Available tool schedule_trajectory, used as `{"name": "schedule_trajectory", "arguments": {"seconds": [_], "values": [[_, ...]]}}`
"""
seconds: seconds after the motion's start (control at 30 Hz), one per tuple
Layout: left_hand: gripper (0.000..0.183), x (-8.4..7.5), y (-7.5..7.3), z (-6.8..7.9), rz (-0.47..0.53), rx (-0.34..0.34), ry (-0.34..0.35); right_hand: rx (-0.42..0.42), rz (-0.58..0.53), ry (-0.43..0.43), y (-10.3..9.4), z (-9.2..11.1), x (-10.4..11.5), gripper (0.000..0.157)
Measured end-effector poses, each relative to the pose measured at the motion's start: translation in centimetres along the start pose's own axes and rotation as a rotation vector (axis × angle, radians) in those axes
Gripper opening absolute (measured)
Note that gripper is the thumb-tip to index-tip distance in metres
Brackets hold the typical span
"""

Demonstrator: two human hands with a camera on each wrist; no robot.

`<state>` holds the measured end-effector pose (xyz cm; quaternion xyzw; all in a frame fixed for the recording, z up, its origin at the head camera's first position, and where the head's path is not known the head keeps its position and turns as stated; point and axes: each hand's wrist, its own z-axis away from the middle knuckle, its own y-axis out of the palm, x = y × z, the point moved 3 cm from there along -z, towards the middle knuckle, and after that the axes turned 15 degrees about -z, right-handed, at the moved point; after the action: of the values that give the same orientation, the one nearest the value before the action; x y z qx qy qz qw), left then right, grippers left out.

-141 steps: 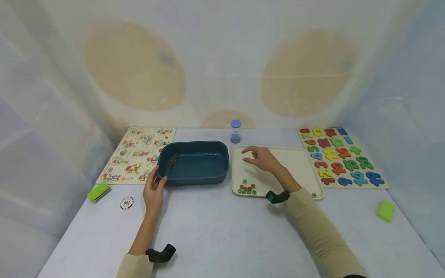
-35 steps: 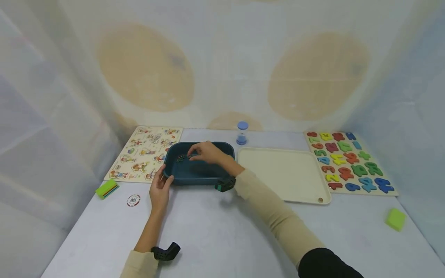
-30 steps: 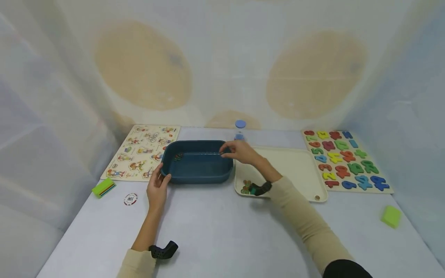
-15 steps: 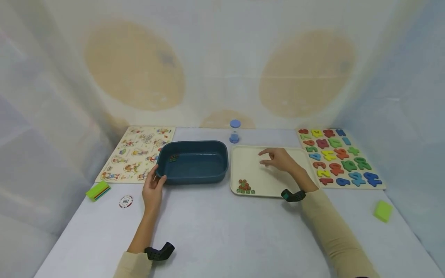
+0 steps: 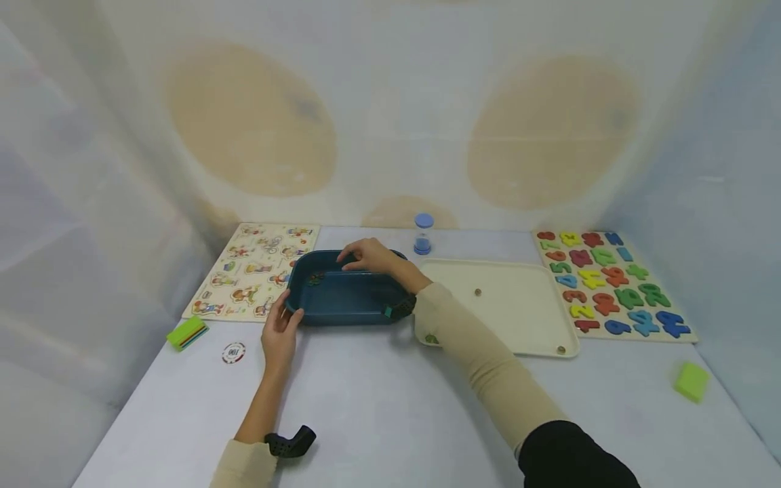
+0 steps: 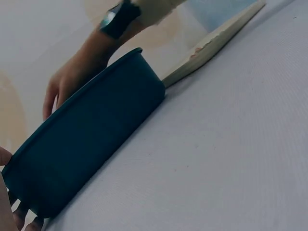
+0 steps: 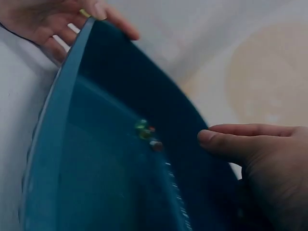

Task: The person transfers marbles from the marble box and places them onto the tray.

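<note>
My left hand (image 5: pixel 282 332) grips the front left corner of a dark teal plastic basin (image 5: pixel 348 317), thumb at the rim and fingers along the outside. Over the basin's back part hovers my right hand (image 5: pixel 372 256); in the right wrist view its thumb and forefinger reach forward with nothing visible between them. Several green and reddish glass marbles (image 7: pixel 144 130) lie inside the basin. Right of it sits a cream tray (image 5: pixel 512 271), bearing one marble (image 5: pixel 478 292) mid-tray and another marble (image 5: pixel 561 350) at the front right corner. Green marbles (image 5: pixel 431 339) peek out at its front left, mostly hidden by my right sleeve.
A picture puzzle board (image 5: pixel 244 271) lies back left, a number puzzle board (image 5: pixel 610 285) back right. An hourglass (image 5: pixel 424 234) stands behind the basin and tray. Green sponge-like blocks (image 5: pixel 187 333) and a poker chip (image 5: pixel 233 352) lie left; another green block (image 5: pixel 692 382) lies right.
My right hand has moved left from over the tray to over the basin. A marble now shows mid-tray, where none showed 1.2 s ago. My left hand stays on the basin's corner.
</note>
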<state>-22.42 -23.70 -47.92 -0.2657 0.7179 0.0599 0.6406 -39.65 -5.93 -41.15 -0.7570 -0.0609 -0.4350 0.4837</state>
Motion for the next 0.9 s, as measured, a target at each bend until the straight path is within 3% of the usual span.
{"name": "schedule_trajectory", "arguments": {"seconds": [0.13, 0.33, 0.7, 0.9], "values": [[0.048, 0.3, 0.2, -0.2, 0.018, 0.012, 0.019, 0.060, 0.086, 0.056, 2.7, -2.6, -0.3, 0.028], [0.047, 0.2, 0.1, -0.2, 0.036, 0.000, 0.040, 0.092, 0.168, 0.148, 4.9, -4.1, -0.8, 0.034], [0.046, 0.2, 0.1, -0.2, 0.016, -0.008, 0.049, 0.094, 0.166, 0.201, 5.8, -4.5, -0.6, 0.036], [0.048, -0.2, -0.1, 0.1, 0.035, 0.006, 0.032, 0.105, 0.176, 0.214, 6.0, -4.6, -0.7, 0.023]]}}
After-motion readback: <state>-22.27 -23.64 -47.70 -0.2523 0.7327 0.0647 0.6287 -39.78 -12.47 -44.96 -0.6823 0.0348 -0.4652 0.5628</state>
